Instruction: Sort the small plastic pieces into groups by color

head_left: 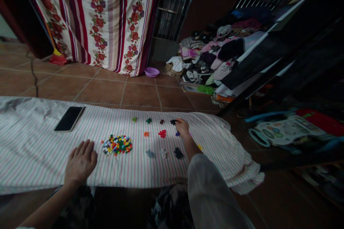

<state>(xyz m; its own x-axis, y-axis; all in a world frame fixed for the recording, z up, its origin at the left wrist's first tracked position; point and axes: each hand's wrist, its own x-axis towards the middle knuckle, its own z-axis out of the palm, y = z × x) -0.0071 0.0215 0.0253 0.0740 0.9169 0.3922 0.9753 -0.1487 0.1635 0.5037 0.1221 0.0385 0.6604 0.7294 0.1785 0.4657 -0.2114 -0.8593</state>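
My left hand [81, 161] lies flat on the striped cloth, fingers stretched out, beside a mixed heap of small colourful pieces [118, 145]. Over at the back right, my right hand [183, 127] has its fingertips pinched together at a small pile of black pieces [173, 122]; whatever they hold is too small to make out. Around it are little single-colour piles: dark red [161, 121], dark green [148, 120], light green [134, 119], orange [146, 134], red [162, 134], and dark blue [177, 134]. Nearer me sit grey [150, 154], white [163, 153] and dark [178, 153] piles. Some yellow [200, 147] shows past my right forearm.
A phone [70, 118] rests on the striped cloth [40, 150] at the left. Beyond it are a tiled floor [107, 87], a purple basin [152, 72], a broom [57, 57] and a flowered curtain [107, 18]. Heaped clothes [209, 55] lie at the back right.
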